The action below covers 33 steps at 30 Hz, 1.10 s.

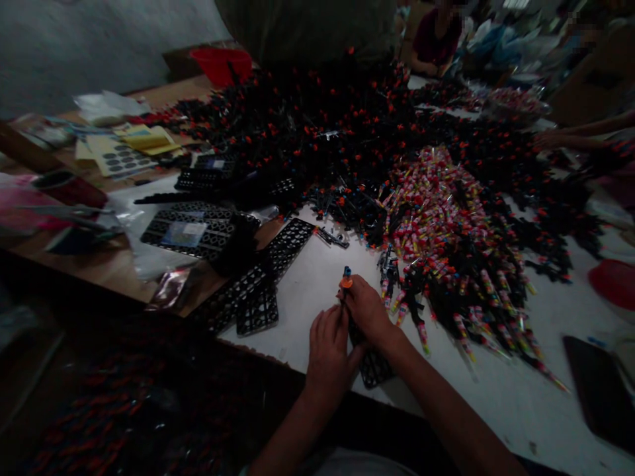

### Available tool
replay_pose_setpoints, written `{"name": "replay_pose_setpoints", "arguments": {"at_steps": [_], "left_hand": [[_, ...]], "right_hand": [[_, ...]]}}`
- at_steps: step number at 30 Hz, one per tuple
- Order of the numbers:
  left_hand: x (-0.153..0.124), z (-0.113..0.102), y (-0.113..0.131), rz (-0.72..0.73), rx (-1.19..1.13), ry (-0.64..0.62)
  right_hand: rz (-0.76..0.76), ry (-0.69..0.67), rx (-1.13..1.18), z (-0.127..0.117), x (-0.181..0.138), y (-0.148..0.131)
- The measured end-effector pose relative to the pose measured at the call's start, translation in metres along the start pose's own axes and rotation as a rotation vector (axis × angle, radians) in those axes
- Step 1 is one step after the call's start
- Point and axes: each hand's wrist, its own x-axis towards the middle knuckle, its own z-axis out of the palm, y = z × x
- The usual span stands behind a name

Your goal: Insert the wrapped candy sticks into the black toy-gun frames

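Observation:
A small black toy gun with an orange and blue tip (pixel 346 280) stands out between my hands near the table's front edge. My right hand (pixel 370 311) is closed around it just below the orange part. From the left, my left hand (pixel 328 347) closes on its lower, dark part, which the fingers mostly hide. Under my hands lies a black perforated plastic strip (pixel 376 371), partly covered by them. Just beyond are a loose grey toy gun (pixel 333 238) and several more toy guns (pixel 388 264).
A heap of black toy guns with orange tips (pixel 317 132) fills the back. Pink-and-yellow wrapped pieces (pixel 436 205) pile at the right. Black perforated strips (pixel 191 228) lie left, near scissors (pixel 84 215) and a red bowl (pixel 223 65). A dark flat phone-like object (pixel 598 390) lies right. Other people work at the far side.

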Motion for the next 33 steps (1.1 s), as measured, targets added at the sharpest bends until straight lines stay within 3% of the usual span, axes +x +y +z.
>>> {"name": "replay_pose_setpoints", "arguments": {"at_steps": [2,5,7,10,13,16,19,22,26,30,33], "left_hand": [[0.002,0.001,0.001,-0.002,0.014,0.005],[0.005,0.003,0.002,-0.002,0.009,0.003],[0.007,0.004,0.003,-0.007,0.003,-0.001],[0.009,0.005,0.002,-0.013,0.002,-0.001],[0.009,0.006,0.001,-0.001,-0.004,-0.011],[0.009,0.006,0.000,0.006,-0.021,-0.033],[0.009,0.007,0.000,0.001,-0.034,-0.042],[0.009,0.008,-0.001,0.014,-0.033,-0.039],[0.007,0.009,-0.001,0.003,-0.070,-0.047],[0.006,0.010,0.000,-0.018,-0.102,-0.043],[0.006,0.012,-0.002,-0.019,-0.099,-0.030]], "right_hand": [[0.058,0.096,-0.057,-0.017,-0.005,0.003],[0.311,0.187,-0.346,-0.041,-0.012,0.012],[0.405,0.117,-0.475,-0.051,-0.013,0.020],[0.396,-0.002,-0.437,-0.060,-0.012,0.033],[0.432,0.002,-0.182,-0.064,-0.013,0.040],[0.518,-0.011,0.343,-0.058,-0.015,0.034],[0.486,0.005,0.837,-0.040,-0.011,0.020],[0.444,0.002,0.957,-0.021,-0.004,0.014],[0.383,0.023,0.740,-0.007,-0.003,0.021],[0.141,0.043,0.305,-0.002,-0.005,0.015],[0.052,0.013,0.120,-0.004,-0.005,0.003]]}}
